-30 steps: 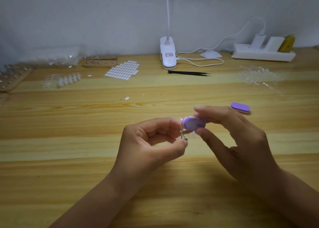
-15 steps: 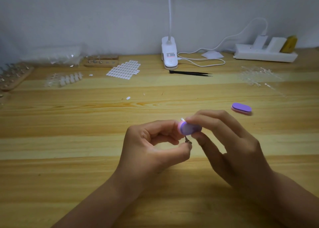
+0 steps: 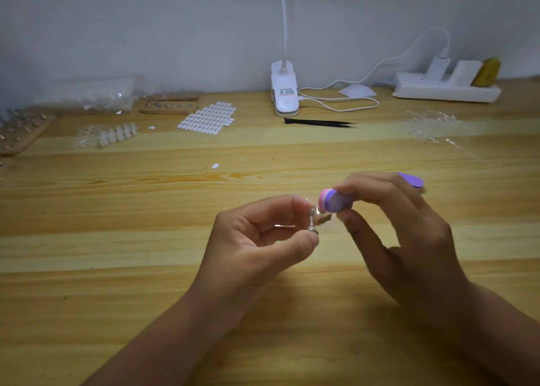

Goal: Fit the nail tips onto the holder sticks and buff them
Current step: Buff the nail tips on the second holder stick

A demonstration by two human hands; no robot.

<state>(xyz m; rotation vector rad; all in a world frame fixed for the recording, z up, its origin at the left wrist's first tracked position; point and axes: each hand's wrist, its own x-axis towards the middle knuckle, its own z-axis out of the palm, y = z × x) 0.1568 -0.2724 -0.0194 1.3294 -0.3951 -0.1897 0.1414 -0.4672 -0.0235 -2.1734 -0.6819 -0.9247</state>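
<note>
Pale wooden planks form the table, which runs back to a plain light wall. Both hands are raised above its near middle.

The left hand has its fingers curled inward. Its thumb and forefinger pinch a small metal holder stick, which stands roughly upright between them. A clear nail tip shows at the stick's upper end, too blurred to tell how it is seated.

The right hand pinches a small purple and pink buffer block between thumb below and fingers above, the other fingers loosely bent. The block's rounded end lies against the top of the stick, just beside the left forefinger. A second purple buffer lies on the table behind the right hand, partly hidden by its fingers.

Farther back, a white clip lamp stands by the wall with black tweezers lying in front of it. A white power strip sits to the right. Left of the lamp lie a sheet of white adhesive tabs, a wooden block and a cluster of loose nail tips. More clear tips are scattered at the right.
</note>
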